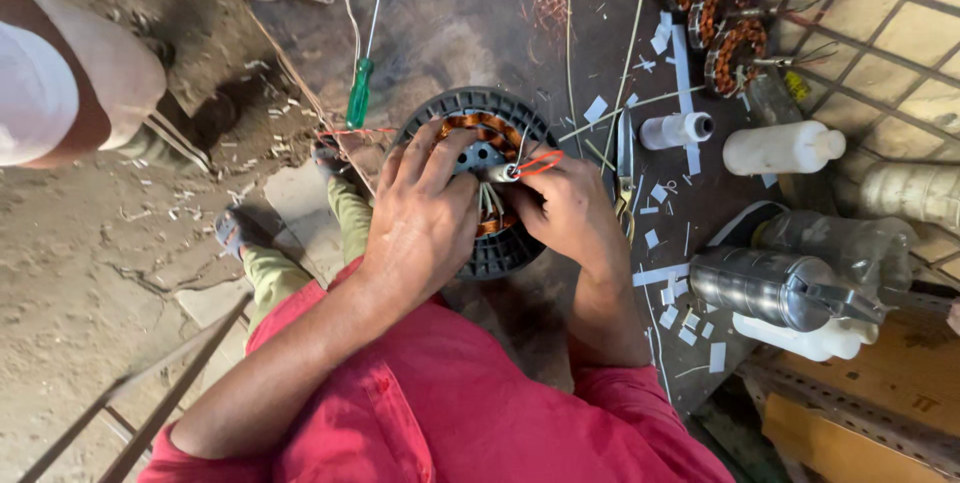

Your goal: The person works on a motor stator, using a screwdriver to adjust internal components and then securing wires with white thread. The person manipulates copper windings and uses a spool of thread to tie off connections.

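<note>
Head view: left hand point(420, 218) rests clenched over the fan stator point(480, 178) on the table point(470, 13); right hand point(565, 205) pinches red and white lead wires point(530, 165). Copper windings appear fitted; leads remain loose.

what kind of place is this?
Probably a small motor-rewinding repair shop. The hands work on a round stator with copper windings, more wound copper coils lie on the dark workbench, and a green screwdriver sits nearby.
</note>
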